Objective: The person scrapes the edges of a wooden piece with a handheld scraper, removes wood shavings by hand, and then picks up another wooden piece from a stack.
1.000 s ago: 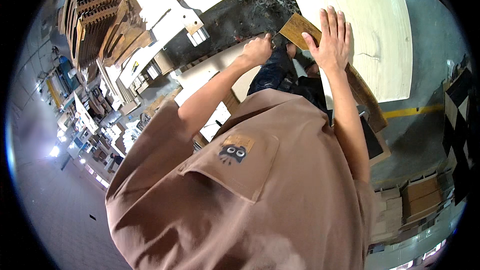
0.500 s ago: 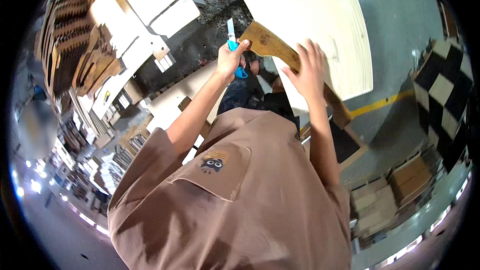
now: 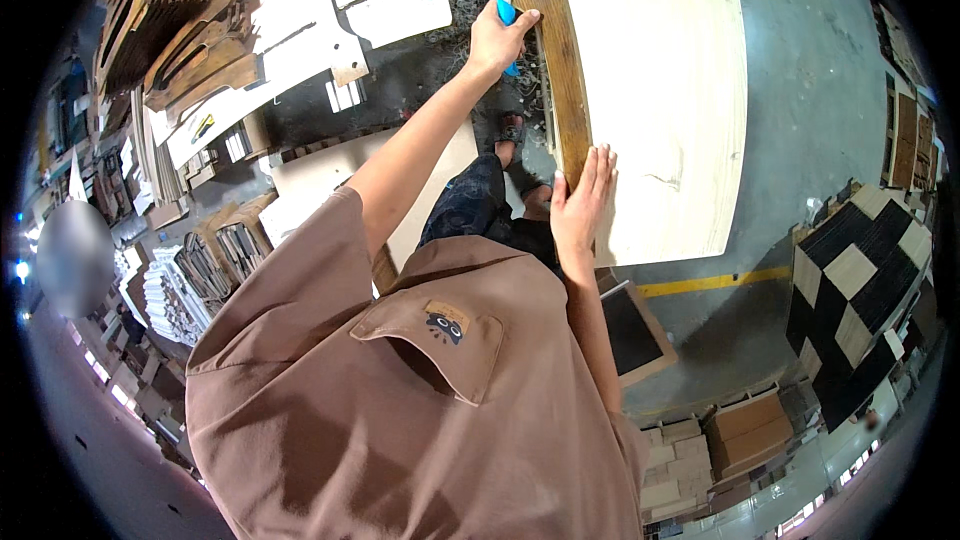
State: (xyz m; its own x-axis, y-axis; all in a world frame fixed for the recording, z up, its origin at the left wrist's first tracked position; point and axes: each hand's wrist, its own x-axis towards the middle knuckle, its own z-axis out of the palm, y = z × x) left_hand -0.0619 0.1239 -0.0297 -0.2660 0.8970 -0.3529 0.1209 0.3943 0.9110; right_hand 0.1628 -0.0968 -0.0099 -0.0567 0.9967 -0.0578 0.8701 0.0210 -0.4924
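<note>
My left hand (image 3: pixel 497 38) is closed around a blue utility knife (image 3: pixel 508 12), its blade end pointing away from me. The thumb of that hand rests on a long brown wooden piece (image 3: pixel 562 60). This piece lies along the left edge of a large pale wooden panel (image 3: pixel 665 90). Near the close end of the brown piece, my right hand (image 3: pixel 585 208) lies with its fingers stretched out, touching the wood and the panel's edge. The knife's lower part is partly hidden by my fingers.
To the left stands a white worktable (image 3: pixel 290 50) with stacked brown curved wooden parts (image 3: pixel 205 50). Cartons (image 3: pixel 748 437) and a checkered black-and-pale stack (image 3: pixel 860 300) are at the right. A yellow line (image 3: pixel 715 282) crosses the floor. Scraps litter the ground beyond my feet.
The brown piece has turned from slanting across the panel's corner to lying along its left edge. My left hand moved farther away with the knife; my right hand came nearer and leftward.
</note>
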